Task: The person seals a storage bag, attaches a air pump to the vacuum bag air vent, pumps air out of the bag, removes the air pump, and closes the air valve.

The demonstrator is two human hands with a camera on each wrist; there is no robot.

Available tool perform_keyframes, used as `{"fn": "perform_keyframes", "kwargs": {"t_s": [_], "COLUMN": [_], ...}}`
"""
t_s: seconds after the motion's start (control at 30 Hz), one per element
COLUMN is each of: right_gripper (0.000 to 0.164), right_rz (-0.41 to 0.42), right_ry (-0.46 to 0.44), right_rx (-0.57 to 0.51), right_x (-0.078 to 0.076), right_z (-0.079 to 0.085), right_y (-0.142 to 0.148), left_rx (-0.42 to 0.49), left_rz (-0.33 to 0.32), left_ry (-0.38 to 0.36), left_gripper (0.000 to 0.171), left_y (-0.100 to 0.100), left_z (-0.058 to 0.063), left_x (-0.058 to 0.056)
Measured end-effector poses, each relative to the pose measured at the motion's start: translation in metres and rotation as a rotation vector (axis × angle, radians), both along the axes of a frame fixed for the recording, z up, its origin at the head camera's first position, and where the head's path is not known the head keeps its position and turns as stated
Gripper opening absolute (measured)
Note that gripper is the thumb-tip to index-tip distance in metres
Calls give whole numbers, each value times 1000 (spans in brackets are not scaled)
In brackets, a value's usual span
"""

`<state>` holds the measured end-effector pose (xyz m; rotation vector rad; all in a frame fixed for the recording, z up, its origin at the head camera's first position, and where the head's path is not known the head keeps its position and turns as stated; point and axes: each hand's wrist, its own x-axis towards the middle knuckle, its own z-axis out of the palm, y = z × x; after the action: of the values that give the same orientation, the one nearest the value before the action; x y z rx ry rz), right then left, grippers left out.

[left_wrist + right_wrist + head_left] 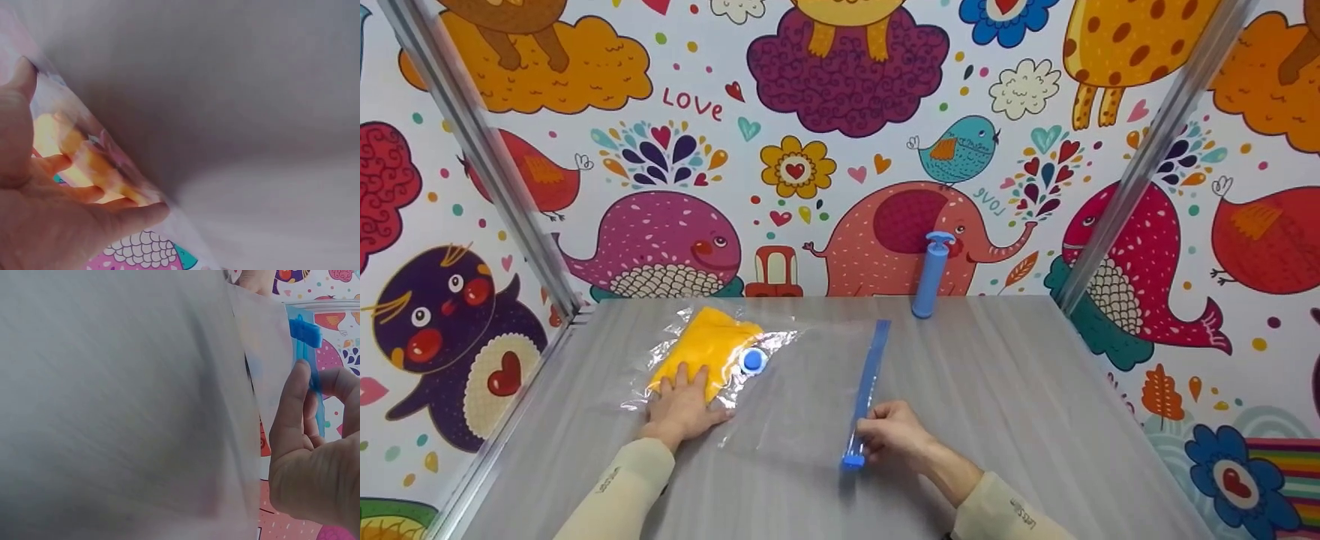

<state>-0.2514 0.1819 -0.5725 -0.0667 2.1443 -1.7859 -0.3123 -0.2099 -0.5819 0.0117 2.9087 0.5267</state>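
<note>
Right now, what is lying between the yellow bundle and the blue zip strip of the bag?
In the head view, the round blue valve sits by the yellow bundle; from there, clear plastic film reaches the blue zip strip.

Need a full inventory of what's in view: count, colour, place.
clear bag: one, transparent, on the table
yellow item: one, yellow, inside the bag's left end
valve: one, blue and white, on the bag beside the yellow item
zip strip: one, blue, along the bag's right end
slider: one, blue, at the strip's near end
hand pump: one, blue, by the table's back edge
table: one, grey, under everything
metal posts: two, silver, back corners
printed walls: multicoloured cartoon animals, back and sides
sleeves: two, cream, on the forearms
left hand: one, bare, resting on the bag over the yellow item
right hand: one, bare, pinching the strip near the slider
</note>
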Motion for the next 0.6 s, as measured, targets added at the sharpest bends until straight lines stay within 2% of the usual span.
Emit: {"fn": "perform_keyframes", "kwargs": {"t_s": [0.3, 0.6], "right_gripper": [17, 14], "right_rz": [35, 63], "right_ry": [-60, -98], "right_rx": [-45, -90], "right_x": [7, 13], "right_z": [3, 5], "right_y": [15, 17], "left_rx": [24, 53], "left_rz": [-16, -9], "left_ry": [26, 53], "left_gripper": [112, 113], "left_y": [15, 18], "left_z": [-3, -4], "left_x": [5, 10]}}
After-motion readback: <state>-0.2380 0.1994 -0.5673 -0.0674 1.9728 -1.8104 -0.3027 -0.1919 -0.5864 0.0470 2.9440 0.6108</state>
